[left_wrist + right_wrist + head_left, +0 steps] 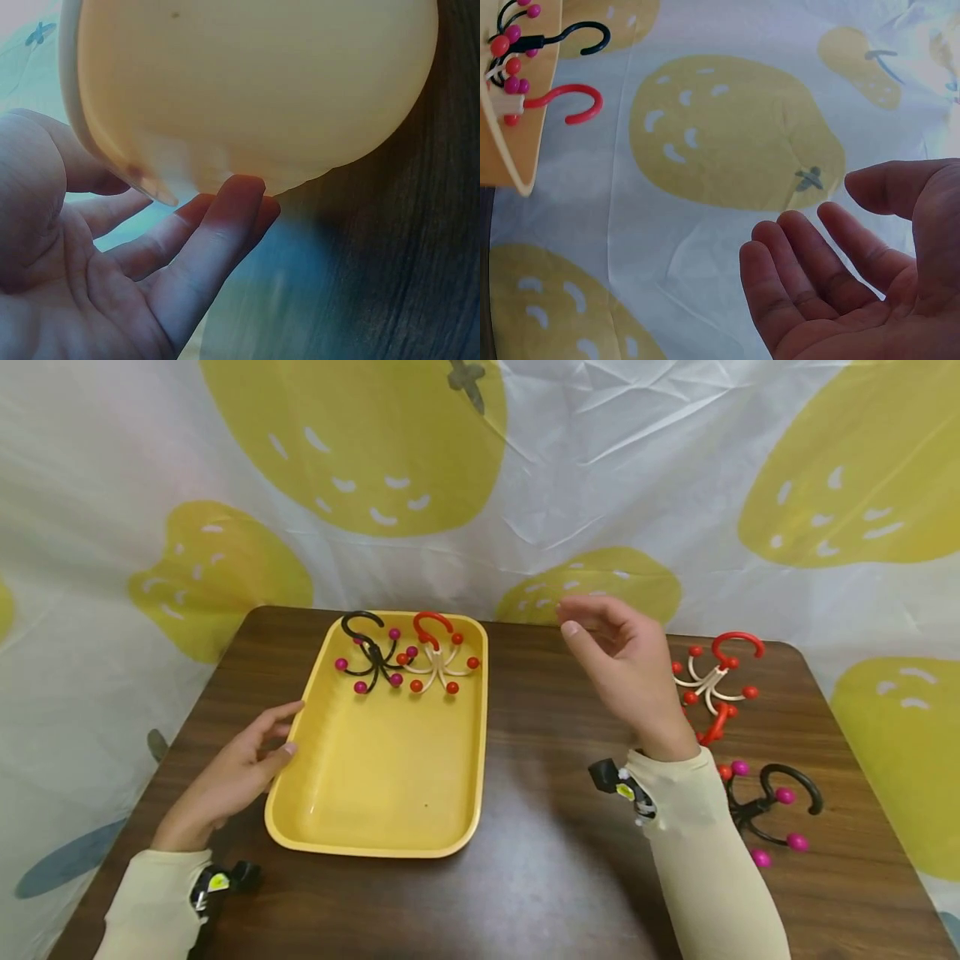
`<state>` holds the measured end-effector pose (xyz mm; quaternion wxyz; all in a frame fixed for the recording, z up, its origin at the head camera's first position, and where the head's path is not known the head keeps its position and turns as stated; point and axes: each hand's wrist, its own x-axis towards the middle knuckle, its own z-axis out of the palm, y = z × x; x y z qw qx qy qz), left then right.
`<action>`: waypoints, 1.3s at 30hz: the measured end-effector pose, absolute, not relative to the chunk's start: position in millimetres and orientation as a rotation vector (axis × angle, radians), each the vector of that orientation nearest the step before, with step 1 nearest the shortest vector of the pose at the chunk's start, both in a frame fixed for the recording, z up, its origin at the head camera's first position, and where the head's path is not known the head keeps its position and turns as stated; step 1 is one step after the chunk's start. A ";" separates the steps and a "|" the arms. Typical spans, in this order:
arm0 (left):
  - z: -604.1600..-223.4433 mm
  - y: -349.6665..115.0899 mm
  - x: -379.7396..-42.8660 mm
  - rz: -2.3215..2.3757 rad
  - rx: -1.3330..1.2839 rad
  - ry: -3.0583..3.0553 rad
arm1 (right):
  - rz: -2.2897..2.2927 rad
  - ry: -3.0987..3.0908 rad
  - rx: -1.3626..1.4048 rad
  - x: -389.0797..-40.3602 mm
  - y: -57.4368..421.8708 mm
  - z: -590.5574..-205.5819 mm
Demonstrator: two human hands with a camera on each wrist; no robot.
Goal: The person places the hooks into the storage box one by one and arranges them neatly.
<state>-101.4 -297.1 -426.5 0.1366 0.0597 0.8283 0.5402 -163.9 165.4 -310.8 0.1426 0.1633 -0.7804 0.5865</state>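
My left hand (238,777) rests against the left side of a yellow tray (405,852); in the left wrist view its fingers (217,232) touch the tray's outer wall, with the thumb beside the rim. Inside the tray's far end lie a black multi-armed hook hanger (375,653) with pink ball tips and a white one (438,664) with a red hook and red balls. My right hand (626,668) is raised over the table right of the tray, holding nothing, its fingers loosely bent and thumb apart.
On the table's right side lie a white hanger (708,683) with a red hook, a red hook piece (716,725) partly hidden by the right arm, and a black hanger (753,808) with pink balls. A white curtain (420,572) with yellow fruit prints hangs behind the brown table (540,868).
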 end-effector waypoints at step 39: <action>-426.3 -295.4 -101.4 1.525 0.179 2.433 | 1.456 -2.224 0.151 -53.4 297.4 -317.7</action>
